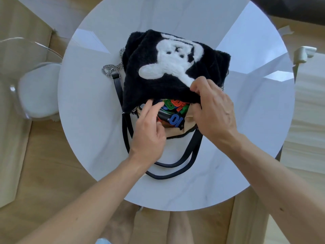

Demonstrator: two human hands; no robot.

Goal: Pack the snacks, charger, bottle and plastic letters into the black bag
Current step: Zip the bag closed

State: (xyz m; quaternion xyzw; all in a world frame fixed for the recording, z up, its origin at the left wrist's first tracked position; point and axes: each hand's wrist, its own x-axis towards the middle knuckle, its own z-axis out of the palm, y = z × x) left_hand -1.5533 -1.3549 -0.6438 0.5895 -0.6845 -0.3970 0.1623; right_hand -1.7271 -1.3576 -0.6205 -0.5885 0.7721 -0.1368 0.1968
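Observation:
A fluffy black bag [151,80] with a white figure on it lies on the round white table [91,106], its mouth open toward me. Inside the tan lining sit several coloured plastic letters [175,110] in orange, green and blue, over a dark object I cannot identify. My right hand [212,110] grips the bag's upper edge and holds the mouth open. My left hand [149,131] rests at the opening with its fingers spread, the fingertips touching the contents. Snacks, charger and bottle are not visible.
The bag's black straps [175,164] loop toward me across the table, and a silver chain [112,67] lies to the bag's left. A clear chair with a white seat [38,88] stands at the left. Wooden floor surrounds the table.

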